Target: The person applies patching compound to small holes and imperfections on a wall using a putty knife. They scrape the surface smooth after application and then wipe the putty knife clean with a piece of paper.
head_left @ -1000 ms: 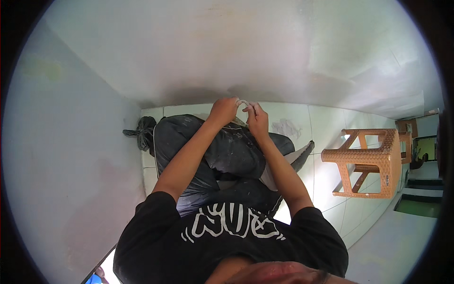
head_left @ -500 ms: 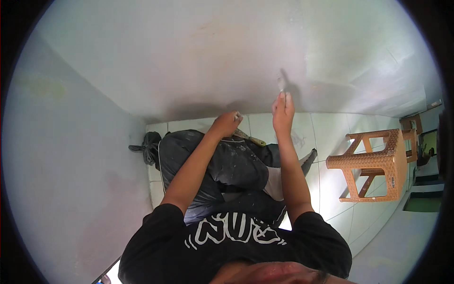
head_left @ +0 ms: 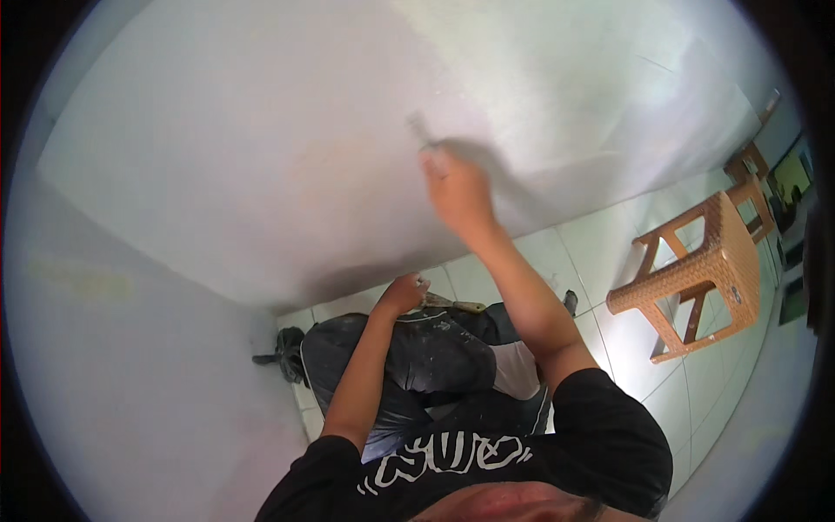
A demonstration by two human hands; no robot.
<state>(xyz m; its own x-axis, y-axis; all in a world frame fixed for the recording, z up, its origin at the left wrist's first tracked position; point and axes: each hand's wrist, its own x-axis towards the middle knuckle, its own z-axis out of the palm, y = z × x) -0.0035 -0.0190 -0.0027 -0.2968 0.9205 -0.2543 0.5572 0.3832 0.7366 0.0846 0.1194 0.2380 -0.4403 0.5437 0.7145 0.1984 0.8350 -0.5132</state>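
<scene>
Head view: the left hand (head_left: pixel 402 293) stayed low at the knee, grasping a flat-bladed tool (head_left: pixel 452 304). The right hand (head_left: pixel 457 187) had risen higher up the white wall (head_left: pixel 261 157), clenched on a scraper (head_left: pixel 421 130) pressed against it, so another stroke appeared underway.

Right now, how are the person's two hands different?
The right hand is raised high against the white wall, blurred, holding a thin tool; the left hand rests low by the knee, sharp, holding a wooden-handled tool. The right arm is stretched out; the left is bent. Both hands are bare and gripping something.
</scene>
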